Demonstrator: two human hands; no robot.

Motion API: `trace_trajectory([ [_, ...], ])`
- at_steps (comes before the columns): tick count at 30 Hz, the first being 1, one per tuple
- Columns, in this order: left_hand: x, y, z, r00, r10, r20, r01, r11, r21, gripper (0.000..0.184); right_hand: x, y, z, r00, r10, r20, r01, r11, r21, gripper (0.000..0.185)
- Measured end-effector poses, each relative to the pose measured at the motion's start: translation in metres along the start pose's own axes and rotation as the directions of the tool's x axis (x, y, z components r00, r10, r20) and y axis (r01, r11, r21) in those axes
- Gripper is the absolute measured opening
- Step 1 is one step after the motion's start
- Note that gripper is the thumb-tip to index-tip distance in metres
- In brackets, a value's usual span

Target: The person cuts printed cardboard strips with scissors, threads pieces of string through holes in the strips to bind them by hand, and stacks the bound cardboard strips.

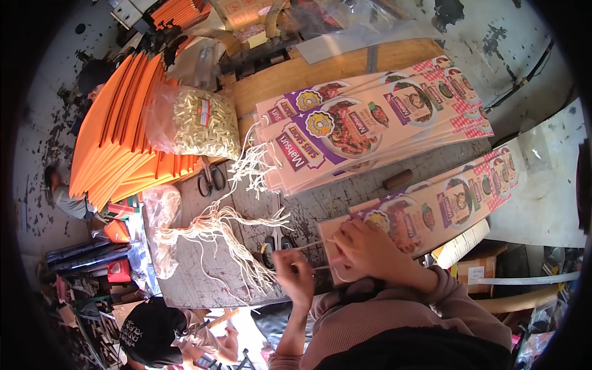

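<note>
My left hand (pixel 294 276) is closed on a white cord that runs right toward the printed sheets. At the left end of the near stack of printed sheets (pixel 459 206), my right hand (pixel 364 246) rests on the corner with its fingers pressed together at the cord. A larger stack of printed sheets (pixel 376 123) lies behind, with white cords at its left end. Loose white cords (pixel 228 237) spread over the table to the left of my hands. Scissors (pixel 279 237) lie just behind my left hand, partly hidden.
Orange folded pieces (pixel 117 135) and a clear bag of small pale-gold parts (pixel 203 123) stand at the left. Another pair of scissors (pixel 211 179) lies beside them. A brown block (pixel 398 179) sits between the stacks. A person in a black cap (pixel 147 333) is below the table's edge.
</note>
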State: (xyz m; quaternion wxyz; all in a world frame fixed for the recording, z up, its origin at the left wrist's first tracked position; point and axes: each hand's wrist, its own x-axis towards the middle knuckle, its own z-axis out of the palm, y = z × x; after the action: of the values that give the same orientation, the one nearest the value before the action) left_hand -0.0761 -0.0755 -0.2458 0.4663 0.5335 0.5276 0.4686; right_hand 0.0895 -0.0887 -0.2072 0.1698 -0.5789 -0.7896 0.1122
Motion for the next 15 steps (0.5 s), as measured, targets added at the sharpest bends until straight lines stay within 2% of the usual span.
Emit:
trace_trajectory([
  [2, 0.010, 0.003, -0.016, 0.927, 0.314, -0.204, -0.239, 0.916, 0.323, 0.005, -0.002, 0.014, 0.006, 1.000, 0.004, -0.002, -0.004, 0.999, -0.036, 0.039],
  [3, 0.010, 0.010, -0.016, 0.925, 0.316, -0.211, -0.238, 0.915, 0.326, 0.005, -0.001, 0.018, 0.006, 1.000, 0.013, -0.018, -0.013, 1.000, 0.015, 0.039],
  [4, 0.008, 0.023, -0.016, 0.950, 0.150, -0.275, -0.133, 0.988, 0.080, 0.004, 0.000, 0.019, 0.006, 0.999, 0.023, -0.031, -0.021, 0.998, 0.066, 0.039],
  [5, 0.006, 0.033, -0.015, 0.956, -0.027, -0.291, -0.026, 0.984, -0.176, 0.003, 0.003, 0.017, 0.001, 0.999, 0.019, -0.030, -0.017, 0.998, 0.068, 0.039],
  [6, 0.002, 0.037, -0.016, 0.956, -0.027, -0.291, -0.026, 0.984, -0.174, 0.003, 0.006, 0.011, -0.008, 0.997, 0.016, -0.080, -0.002, 0.984, 0.177, 0.040],
  [7, -0.002, 0.039, -0.016, 0.981, 0.047, -0.188, -0.059, 0.997, -0.056, 0.003, 0.009, 0.005, -0.016, 0.991, 0.020, -0.130, 0.017, 0.959, 0.283, 0.042],
  [8, -0.006, 0.042, -0.015, 0.991, 0.109, -0.074, -0.105, 0.993, 0.058, 0.003, 0.012, -0.001, -0.020, 0.991, 0.022, -0.130, 0.016, 0.959, 0.283, 0.042],
  [9, -0.009, 0.051, -0.005, 0.989, 0.131, -0.064, -0.129, 0.991, 0.048, 0.004, 0.014, -0.009, -0.022, 0.984, -0.068, -0.168, 0.135, 0.891, 0.433, 0.038],
  [10, -0.013, 0.057, -0.003, 0.999, 0.024, -0.021, -0.023, 0.999, 0.046, 0.006, 0.015, -0.013, -0.024, 0.964, -0.148, -0.220, 0.250, 0.788, 0.563, 0.035],
  [12, -0.017, 0.048, 0.005, 1.000, 0.007, -0.004, -0.008, 0.997, -0.078, 0.003, 0.016, -0.013, -0.027, 0.965, -0.162, -0.207, 0.254, 0.781, 0.571, 0.033],
  [13, -0.016, 0.050, 0.006, 1.000, 0.012, -0.003, -0.012, 0.997, -0.078, 0.003, 0.018, -0.013, -0.028, 0.964, -0.183, -0.192, 0.261, 0.772, 0.580, 0.032],
  [14, -0.014, 0.052, 0.006, 0.995, -0.097, 0.010, 0.097, 0.980, -0.173, 0.007, 0.018, -0.013, -0.025, 0.963, -0.186, -0.195, 0.266, 0.771, 0.579, 0.032],
  [15, -0.012, 0.054, 0.006, 0.978, -0.205, 0.033, 0.206, 0.942, -0.264, 0.013, 0.016, -0.013, -0.020, 0.970, -0.068, -0.234, 0.202, 0.758, 0.620, 0.028],
])
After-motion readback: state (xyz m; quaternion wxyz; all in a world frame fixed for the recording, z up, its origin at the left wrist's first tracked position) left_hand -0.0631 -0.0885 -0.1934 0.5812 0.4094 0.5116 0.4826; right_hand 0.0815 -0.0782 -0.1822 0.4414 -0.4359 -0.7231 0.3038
